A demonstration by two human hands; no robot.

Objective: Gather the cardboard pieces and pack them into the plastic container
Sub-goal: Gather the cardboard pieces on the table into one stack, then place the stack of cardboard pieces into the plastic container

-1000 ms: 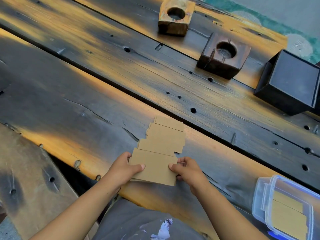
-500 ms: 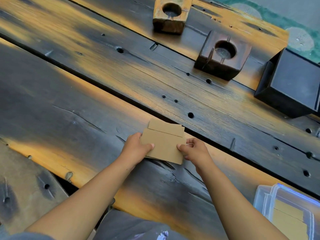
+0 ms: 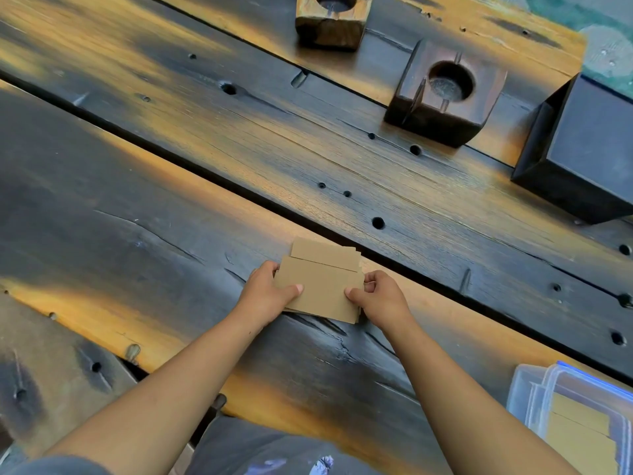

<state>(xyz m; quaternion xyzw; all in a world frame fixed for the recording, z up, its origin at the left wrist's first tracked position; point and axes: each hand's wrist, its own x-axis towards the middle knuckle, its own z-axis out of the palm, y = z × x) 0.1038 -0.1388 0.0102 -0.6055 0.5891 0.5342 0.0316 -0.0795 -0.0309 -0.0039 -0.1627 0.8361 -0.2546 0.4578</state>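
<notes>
Cardboard pieces (image 3: 320,286): I see a loose, stepped stack lying on the worktop (image 3: 154,200), mid-frame, one piece jutting past the far edge.
Left hand (image 3: 265,294): I have its fingers pinching the stack's left edge, thumb on top.
Right hand (image 3: 380,296): fingers curled at the right edge, thumb pressing the top piece.
Plastic container (image 3: 527,389): clear, open, at lower right, well apart from the stack; cardboard already lies inside.
Step in hand: squaring the gathered pieces, by my reading.
Next move: I judge it calls for a firm two-sided grip, a lift, then a carry rightward without fanning the stack.
</notes>
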